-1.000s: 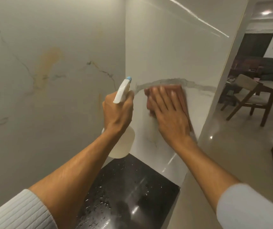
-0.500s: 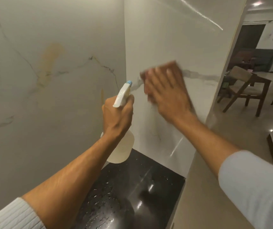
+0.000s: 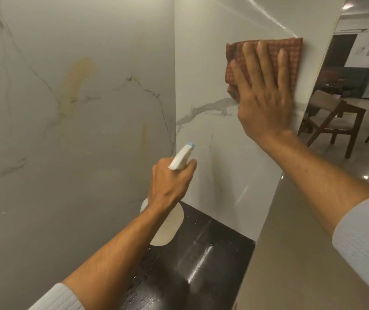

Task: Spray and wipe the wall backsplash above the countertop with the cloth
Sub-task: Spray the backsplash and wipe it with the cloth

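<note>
A white marble backsplash (image 3: 208,70) with grey veins meets a second marble wall (image 3: 71,108) in a corner. My right hand (image 3: 266,95) lies flat with spread fingers on a reddish checked cloth (image 3: 290,52), pressing it against the backsplash high up near its right edge. My left hand (image 3: 170,184) grips a white spray bottle (image 3: 180,157) with a blue nozzle tip, its nozzle aimed toward the corner. The bottle's pale body (image 3: 167,229) hangs below my wrist above the black countertop (image 3: 201,260).
The countertop is wet with droplets and shines. The left wall carries yellowish stains (image 3: 76,81). A beige panel edge (image 3: 275,253) bounds the counter on the right. Beyond it, a wooden chair (image 3: 333,124) and table stand on a glossy floor.
My right hand has swept the cloth up and to the right along the backsplash, from near the grey vein to the upper right edge. My left hand and the bottle sit lower in view.
</note>
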